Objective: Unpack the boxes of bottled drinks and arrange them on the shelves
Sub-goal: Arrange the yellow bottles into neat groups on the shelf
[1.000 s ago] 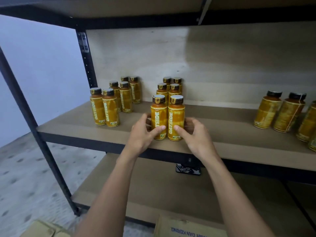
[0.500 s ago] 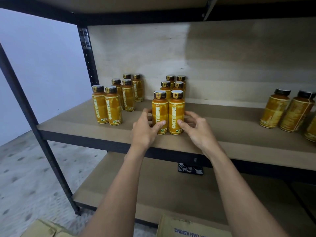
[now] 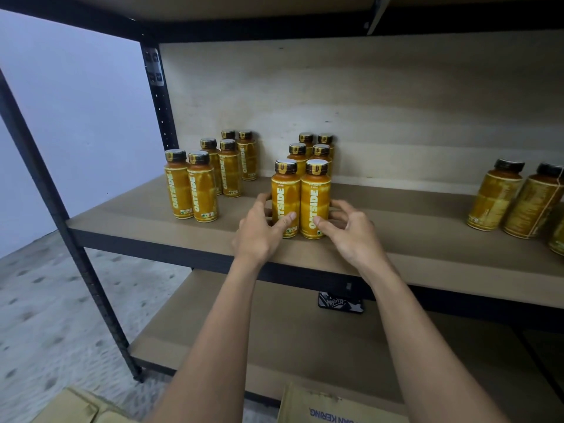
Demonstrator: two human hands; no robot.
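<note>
- The left bottle (image 3: 285, 190) and right bottle (image 3: 315, 193) sit slightly deeper on the shelf (image 3: 396, 239) than a second ago.
- The left hand (image 3: 261, 233) has its fingers curled round the left bottle, thumb on the label.
- The right hand (image 3: 351, 236) cups the right bottle likewise.
- Both bottles stand upright, touching each other.

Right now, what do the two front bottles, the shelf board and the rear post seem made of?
Front bottles: likely plastic, with glossy yellow printed wrap that reflects light. Shelf board: matte brown pressed board, probably; no grain shows. Rear post: black painted metal, judging by its punched holes.
</note>
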